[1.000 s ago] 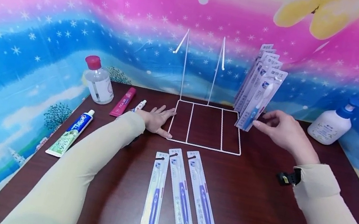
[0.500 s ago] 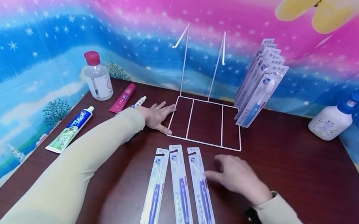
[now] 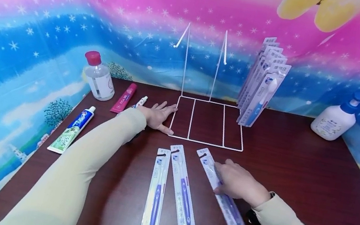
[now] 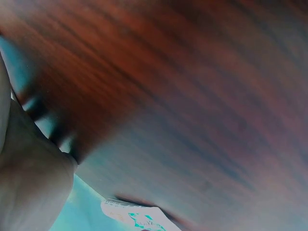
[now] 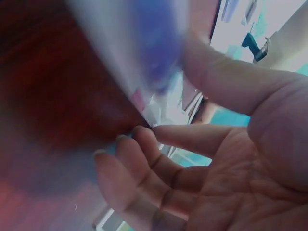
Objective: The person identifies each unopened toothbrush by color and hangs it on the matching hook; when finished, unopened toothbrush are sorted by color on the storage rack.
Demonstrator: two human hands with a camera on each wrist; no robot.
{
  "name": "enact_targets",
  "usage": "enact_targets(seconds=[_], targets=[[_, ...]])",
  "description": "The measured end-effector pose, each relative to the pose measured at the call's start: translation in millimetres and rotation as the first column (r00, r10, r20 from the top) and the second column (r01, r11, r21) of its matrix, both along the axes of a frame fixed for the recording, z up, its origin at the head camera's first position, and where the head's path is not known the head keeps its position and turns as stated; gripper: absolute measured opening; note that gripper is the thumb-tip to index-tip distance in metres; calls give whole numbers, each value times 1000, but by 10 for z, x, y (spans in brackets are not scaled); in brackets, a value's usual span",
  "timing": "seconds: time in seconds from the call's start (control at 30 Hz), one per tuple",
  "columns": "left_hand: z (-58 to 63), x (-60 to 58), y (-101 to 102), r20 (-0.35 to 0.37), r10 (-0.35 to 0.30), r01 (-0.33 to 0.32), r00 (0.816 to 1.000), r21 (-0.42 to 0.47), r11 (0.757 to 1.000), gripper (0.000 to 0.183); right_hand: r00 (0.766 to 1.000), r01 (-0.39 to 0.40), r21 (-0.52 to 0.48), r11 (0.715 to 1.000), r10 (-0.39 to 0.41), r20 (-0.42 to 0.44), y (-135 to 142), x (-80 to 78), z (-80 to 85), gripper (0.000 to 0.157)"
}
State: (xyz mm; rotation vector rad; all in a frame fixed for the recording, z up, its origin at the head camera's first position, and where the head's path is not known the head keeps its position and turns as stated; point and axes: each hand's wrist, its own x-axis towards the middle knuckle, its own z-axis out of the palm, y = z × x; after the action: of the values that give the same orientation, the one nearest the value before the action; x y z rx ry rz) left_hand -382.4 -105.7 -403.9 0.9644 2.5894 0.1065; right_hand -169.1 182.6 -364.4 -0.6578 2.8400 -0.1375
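Note:
My right hand (image 3: 241,181) pinches a packaged toothbrush (image 3: 233,215) with a purple handle, thumb on one edge and fingertips at the other. Close up in the right wrist view, the blurred pack passes between thumb and index finger. With fingers spread, my left hand (image 3: 159,117) rests on the left side of a white wire rack (image 3: 203,143). Two more purple-handled toothbrushes in packs, one at left (image 3: 156,193) and one beside it (image 3: 183,187), lie in front of the rack. Several packaged toothbrushes (image 3: 262,99), the front one blue-handled, hang at the rack's right.
Left of the rack are a red-capped clear bottle (image 3: 99,80), a pink tube (image 3: 123,98), a small white tube (image 3: 141,101) partly behind the left arm, and a blue-green toothpaste tube (image 3: 72,129). A white pump bottle (image 3: 333,119) stands at back right. Two rack prongs (image 3: 225,48) bear nothing.
My right hand has left the hanging packs and come down to the rightmost toothbrush on the table. It now grips that pack, which has shifted right and tilted. The left hand stays put.

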Motion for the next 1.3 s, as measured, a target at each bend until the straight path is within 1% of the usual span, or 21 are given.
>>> enact_targets(seconds=[0.1,0.17,0.33,0.43,0.53,0.57,0.63,0.7,0.77,0.83,0.9,0.97,1.03,1.13,1.2,1.3], targets=[[9,-1,6,1,2,-2,1000,-8,1000,106,1000,3,43,999,-2,-11,110,-3,12,59],[8,-1,7,-2,1,-1,1000,-10,1000,106,1000,20,48,999,-20,-5,177,-13,8,57],[-18,10,-7,-14,4,-4,1000,-21,1000,106,995,89,-29,996,-87,50,299,-58,-11,61],[-37,15,-17,-16,2,-2,1000,-21,1000,105,993,112,-83,990,-109,46,342,-86,0,48],[-47,19,-23,-20,3,-3,1000,-28,1000,105,993,113,-149,982,-115,-10,367,-112,29,30],[-48,20,-23,-22,3,-4,1000,-30,1000,105,991,116,-181,977,-125,-37,372,-120,46,27],[-47,14,-21,-25,3,-4,1000,-35,999,106,985,133,-256,958,-156,-74,373,-133,102,25],[-43,8,-16,-26,2,-3,1000,-41,999,106,974,153,-340,928,-200,-110,361,-144,191,22],[-37,1,-13,-28,2,-3,1000,-41,999,107,961,170,-423,890,-244,-129,331,-158,317,20],[-31,-3,-13,-30,3,-4,1000,-37,999,107,954,176,-503,847,-273,-126,285,-176,461,21],[-27,2,-17,-31,5,-5,999,-28,1000,107,949,169,-563,809,-288,-129,228,-206,602,25],[-22,9,-24,-33,3,-4,999,-19,1000,106,950,157,-613,774,-289,-121,165,-242,733,30],[-21,15,-27,-33,2,-2,999,-11,1000,106,946,145,-639,756,-295,-135,103,-284,845,32],[-17,15,-28,-34,1,-1,999,-7,1000,105,942,124,-660,741,-296,-156,10,-355,978,32],[-17,16,-22,-34,1,-1,999,-5,1000,104,941,113,-667,736,-295,-167,-45,-399,1043,33],[-12,16,-3,-31,-3,3,1000,-1,1000,105,939,96,-685,722,-294,-178,-107,-459,1111,34]])
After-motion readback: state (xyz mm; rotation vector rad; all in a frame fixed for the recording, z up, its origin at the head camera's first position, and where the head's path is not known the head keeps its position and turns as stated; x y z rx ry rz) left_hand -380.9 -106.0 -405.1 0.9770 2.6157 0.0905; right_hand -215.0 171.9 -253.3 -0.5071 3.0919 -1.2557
